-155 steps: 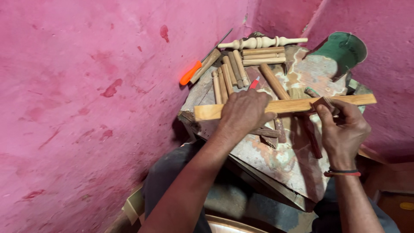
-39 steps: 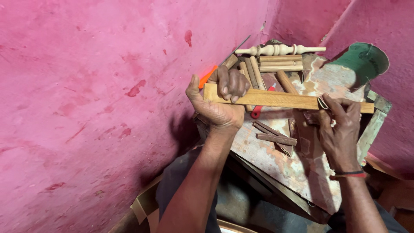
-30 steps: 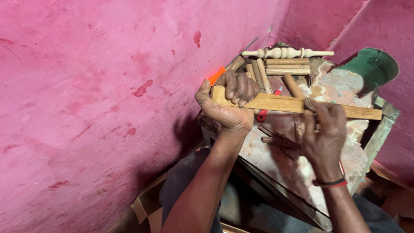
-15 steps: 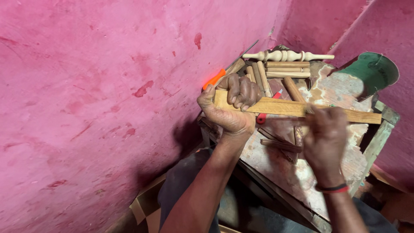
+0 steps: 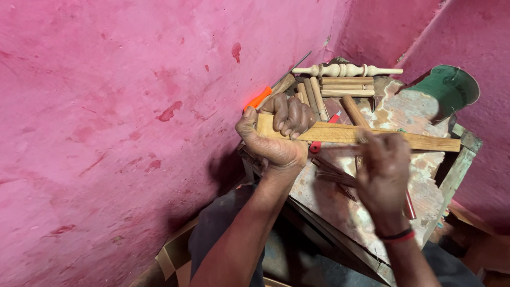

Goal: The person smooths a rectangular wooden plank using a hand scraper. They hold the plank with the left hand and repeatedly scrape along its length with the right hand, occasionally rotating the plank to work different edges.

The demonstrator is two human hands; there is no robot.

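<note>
The left hand is clamped on one end of the stick, held over the counter, and the blurred right hand seems to rub it, so hold it tight and rub evenly.

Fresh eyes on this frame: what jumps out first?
The pink wall fills the left half of the view. At centre, the left hand grips one end of a long wooden strip held across a worn, paint-flaked table, while the blurred right hand presses against its middle. Behind them lie a pale turned spindle and a row of wooden dowels, with an orange-handled tool by the wall.
</note>
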